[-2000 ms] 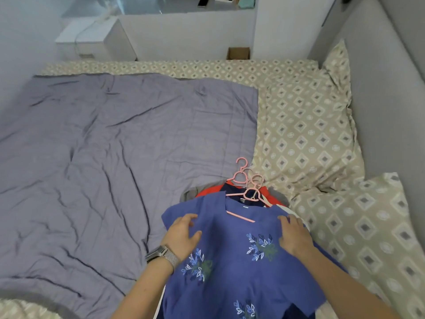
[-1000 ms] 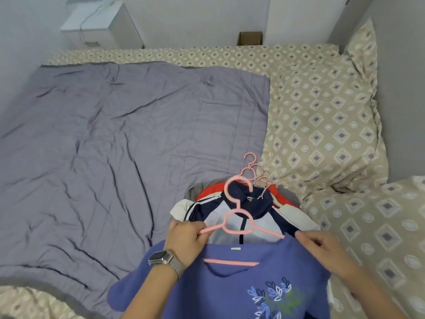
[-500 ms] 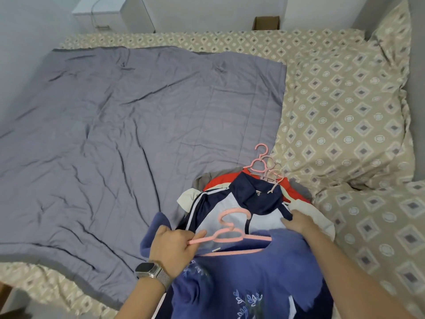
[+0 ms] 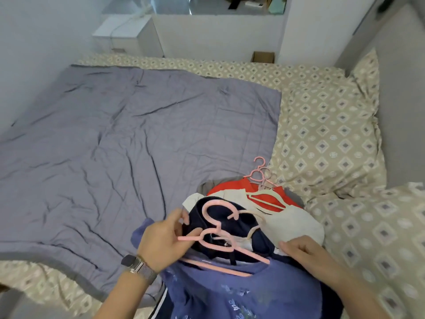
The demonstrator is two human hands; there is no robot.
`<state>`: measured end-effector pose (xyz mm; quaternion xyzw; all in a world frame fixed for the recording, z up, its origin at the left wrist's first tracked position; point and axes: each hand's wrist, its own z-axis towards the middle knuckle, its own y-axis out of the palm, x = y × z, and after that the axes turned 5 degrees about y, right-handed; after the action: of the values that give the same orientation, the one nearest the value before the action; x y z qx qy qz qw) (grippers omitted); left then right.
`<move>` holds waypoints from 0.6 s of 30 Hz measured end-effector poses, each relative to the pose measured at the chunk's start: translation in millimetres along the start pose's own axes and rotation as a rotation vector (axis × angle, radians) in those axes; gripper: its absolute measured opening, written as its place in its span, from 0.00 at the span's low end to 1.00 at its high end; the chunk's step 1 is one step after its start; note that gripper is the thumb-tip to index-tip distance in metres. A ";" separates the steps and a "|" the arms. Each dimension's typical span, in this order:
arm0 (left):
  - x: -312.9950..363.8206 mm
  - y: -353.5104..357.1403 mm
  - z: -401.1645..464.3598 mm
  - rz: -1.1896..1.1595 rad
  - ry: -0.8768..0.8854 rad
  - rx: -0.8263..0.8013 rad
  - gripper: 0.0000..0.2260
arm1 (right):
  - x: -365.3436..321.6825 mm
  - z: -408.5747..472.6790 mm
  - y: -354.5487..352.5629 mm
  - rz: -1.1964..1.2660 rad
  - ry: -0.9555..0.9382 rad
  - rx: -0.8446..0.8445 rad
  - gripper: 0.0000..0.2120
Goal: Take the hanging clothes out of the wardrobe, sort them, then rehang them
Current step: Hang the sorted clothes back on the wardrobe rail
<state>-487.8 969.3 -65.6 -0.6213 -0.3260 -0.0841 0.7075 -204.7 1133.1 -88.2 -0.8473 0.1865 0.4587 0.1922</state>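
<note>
A pile of clothes on pink hangers lies at the near right of the bed. Nearest me is a blue top with leaf print (image 4: 243, 291). My left hand (image 4: 164, 241), with a watch on its wrist, grips the pink hanger (image 4: 213, 240) of that top together with a navy jacket (image 4: 232, 226). My right hand (image 4: 303, 250) pinches the navy and white garment at the hanger's right end. Behind lie a white garment (image 4: 292, 224) and a red one (image 4: 262, 194), with more hanger hooks (image 4: 261, 172) sticking out beyond.
A grey quilt (image 4: 128, 143) covers the left of the bed. Patterned beige pillows (image 4: 328, 139) lie to the right against a grey headboard (image 4: 400, 107). A white nightstand (image 4: 128, 35) and a cardboard box (image 4: 263, 56) stand beyond the far edge.
Both hands pulled the blue top toward me off the pile, then gathered the navy jacket with it. The white and red garments underneath are now exposed. My view tilted up.
</note>
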 end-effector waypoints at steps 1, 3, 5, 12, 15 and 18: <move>5.1 -8.9 -6.8 -0.023 -0.002 0.001 0.17 | -9.7 -10.3 7.6 0.006 -0.033 -0.029 0.31; 10.0 -25.2 -26.1 -0.042 0.042 -0.023 0.22 | -27.4 -30.7 27.2 0.014 -0.074 -0.070 0.32; 12.0 -43.1 -51.3 0.003 0.096 -0.016 0.20 | -44.9 -49.2 53.0 0.015 -0.096 -0.106 0.30; -2.6 -132.7 -185.0 0.135 -0.107 0.054 0.22 | -123.1 -106.3 185.6 -0.173 -0.185 -0.210 0.28; -17.4 -187.2 -257.8 0.114 -0.243 0.171 0.23 | -175.0 -135.9 260.3 -0.251 -0.289 -0.309 0.14; -25.8 -251.6 -331.2 0.080 -0.310 0.297 0.23 | -224.2 -165.5 341.0 -0.341 -0.370 -0.421 0.10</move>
<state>-521.5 598.7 122.1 -0.5284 -0.4147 0.0896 0.7354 -370.1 790.1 133.1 -0.7897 -0.0949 0.5947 0.1174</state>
